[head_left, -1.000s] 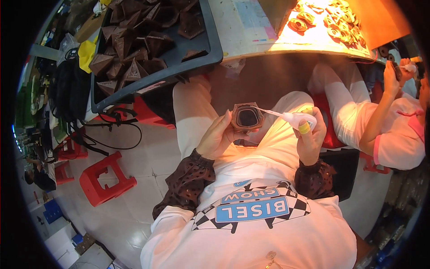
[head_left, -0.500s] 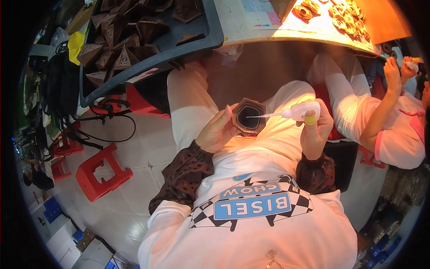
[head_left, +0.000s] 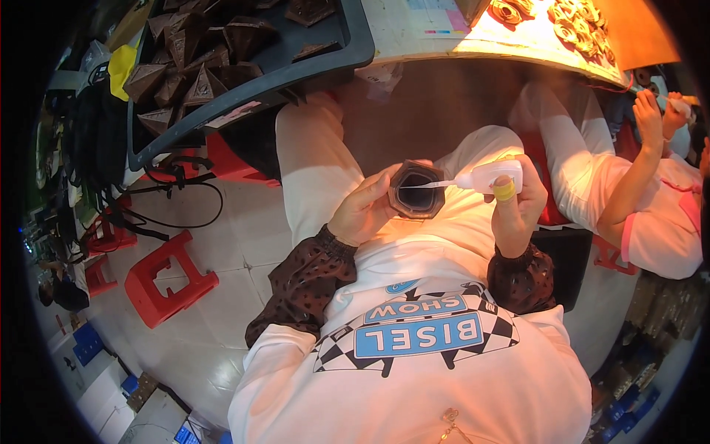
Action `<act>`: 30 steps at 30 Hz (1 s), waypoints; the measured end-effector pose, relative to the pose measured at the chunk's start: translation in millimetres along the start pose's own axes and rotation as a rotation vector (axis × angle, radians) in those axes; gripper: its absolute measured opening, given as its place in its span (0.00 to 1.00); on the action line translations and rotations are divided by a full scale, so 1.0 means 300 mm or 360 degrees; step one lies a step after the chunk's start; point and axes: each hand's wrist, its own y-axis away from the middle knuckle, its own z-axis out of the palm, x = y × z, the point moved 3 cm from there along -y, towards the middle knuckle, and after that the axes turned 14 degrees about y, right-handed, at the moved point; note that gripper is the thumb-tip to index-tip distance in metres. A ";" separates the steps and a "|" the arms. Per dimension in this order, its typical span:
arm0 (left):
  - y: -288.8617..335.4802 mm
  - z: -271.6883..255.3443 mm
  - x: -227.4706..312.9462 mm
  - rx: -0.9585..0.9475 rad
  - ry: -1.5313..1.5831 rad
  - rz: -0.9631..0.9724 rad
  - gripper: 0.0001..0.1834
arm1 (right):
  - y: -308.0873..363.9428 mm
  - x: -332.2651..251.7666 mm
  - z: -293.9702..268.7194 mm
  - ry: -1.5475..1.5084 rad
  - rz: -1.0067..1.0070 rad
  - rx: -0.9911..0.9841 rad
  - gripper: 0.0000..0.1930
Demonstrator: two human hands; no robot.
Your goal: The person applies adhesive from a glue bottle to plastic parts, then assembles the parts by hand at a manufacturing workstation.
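Facing its open mouth up, the brown faceted cup sits above the lap, clasped in the left hand's fingers, seemingly so the nozzle can reach inside. The right hand grips the white bottle sideways. Beyond, a dark tray of faceted pieces adjoins a brightly lit table; a red stool stands on pale tiles, a co-worker at right.

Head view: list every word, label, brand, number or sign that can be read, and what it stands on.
White shirt: white capitals on two blue panels, upside down in the picture; legible, wording not copied here.
Small blue patch above them: too small to read.
White bottle in the right hand: no lettering can be made out.
Printed sheet on the table: too blurred.
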 end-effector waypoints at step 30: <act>-0.074 0.056 -0.047 0.0223 0.0188 0.0273 0.33 | 0.070 0.192 0.158 -0.2220 0.1257 -0.0206 0.17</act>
